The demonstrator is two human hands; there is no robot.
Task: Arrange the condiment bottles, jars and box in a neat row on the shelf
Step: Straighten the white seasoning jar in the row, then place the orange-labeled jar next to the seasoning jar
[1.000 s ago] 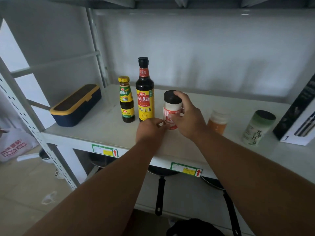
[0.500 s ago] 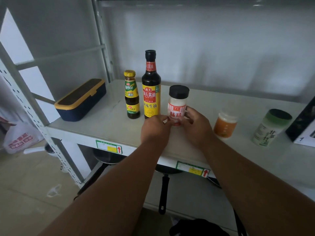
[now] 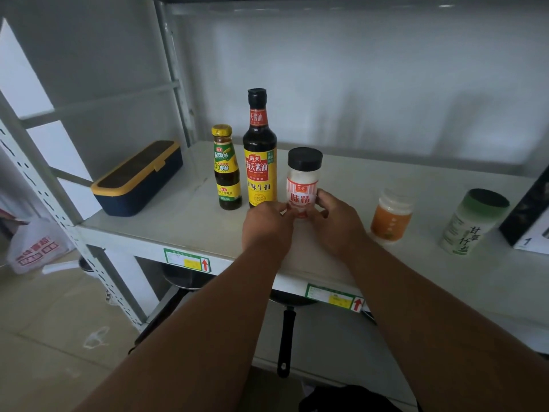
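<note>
Single head-worn wide-angle view, set above and in front of the shelf (image 3: 184,233), facing forward and down across its front edge toward the back wall, close enough that both forearms fill the lower frame, with the floor showing beyond the shelf's left corner.

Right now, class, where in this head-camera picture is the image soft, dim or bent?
Head view: wide-angle bends the shelf upright; the orange jar and green-capped tub look soft; the scene is dim, with shadows on the back wall.
</note>
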